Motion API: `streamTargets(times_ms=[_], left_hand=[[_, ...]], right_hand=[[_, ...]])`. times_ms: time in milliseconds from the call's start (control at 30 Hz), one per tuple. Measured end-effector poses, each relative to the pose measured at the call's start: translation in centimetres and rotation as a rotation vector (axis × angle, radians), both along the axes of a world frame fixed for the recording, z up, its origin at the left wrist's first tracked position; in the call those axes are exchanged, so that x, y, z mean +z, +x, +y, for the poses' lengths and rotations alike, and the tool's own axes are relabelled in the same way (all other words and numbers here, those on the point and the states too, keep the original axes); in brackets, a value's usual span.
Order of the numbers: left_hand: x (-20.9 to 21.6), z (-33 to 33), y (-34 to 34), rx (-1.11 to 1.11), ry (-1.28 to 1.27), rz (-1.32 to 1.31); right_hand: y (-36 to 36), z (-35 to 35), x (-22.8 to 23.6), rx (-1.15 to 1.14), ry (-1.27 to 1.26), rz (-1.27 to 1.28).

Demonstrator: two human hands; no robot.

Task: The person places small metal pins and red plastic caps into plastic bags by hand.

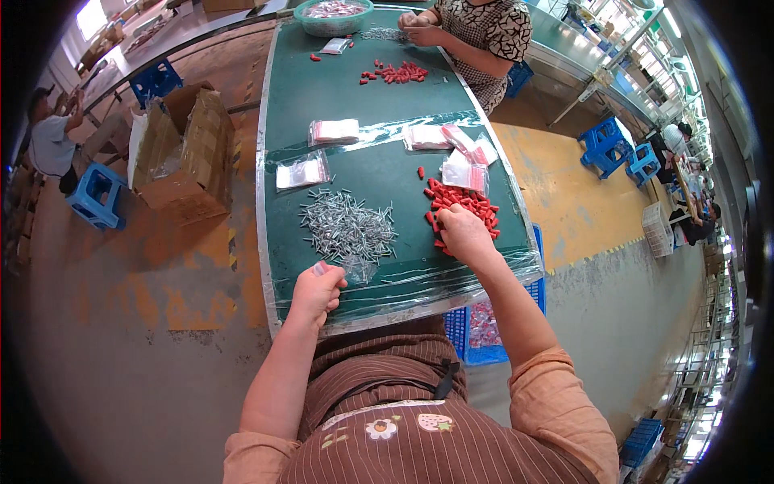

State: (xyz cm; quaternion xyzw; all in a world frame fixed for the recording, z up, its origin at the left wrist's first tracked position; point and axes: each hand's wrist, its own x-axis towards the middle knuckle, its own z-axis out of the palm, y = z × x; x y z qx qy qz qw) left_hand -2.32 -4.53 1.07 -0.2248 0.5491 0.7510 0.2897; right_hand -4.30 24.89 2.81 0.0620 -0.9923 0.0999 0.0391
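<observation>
My left hand [317, 294] is closed at the near left edge of the green table [355, 89], gripping a small clear plastic bag [359, 269]. Just beyond it spreads a pile of silver screws [347, 226]. My right hand [466, 234] reaches into a heap of red plastic plugs [468, 202] on the right side. Its fingers are bent and pinched among the plugs; the fingertips are partly hidden. Stacks of small clear zip bags lie behind both piles, such as one left stack [303, 173] and one right stack [465, 173].
Across the table a person [484, 40] handles screws beside another red plug pile [397, 73]. A green basin [332, 18] stands at the far left corner. A blue crate [488, 347] sits below the right edge. Left of the table is a cardboard box [189, 161].
</observation>
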Motion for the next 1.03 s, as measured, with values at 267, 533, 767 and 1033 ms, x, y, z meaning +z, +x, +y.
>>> streamTargets(times_ms=[267, 533, 767, 1033], left_hand=[[0.6, -0.3, -0.1, 0.02, 0.013, 0.016], [0.6, 1.6, 1.1, -0.093, -0.519, 0.491], [3.0, 3.7, 2.3, -0.186, -0.502, 0.65], [3.2, 3.7, 2.5, -0.208, -0.498, 0.587]], right_hand=[[-0.7, 0.1, -0.1, -0.008, -0.052, 0.01], [1.6, -4.3, 4.0, 0.079, -0.851, -0.183], [3.7, -8.8, 6.2, 0.448, -0.649, -0.103], [4.2, -8.2, 6.6, 0.465, -0.465, -0.041]])
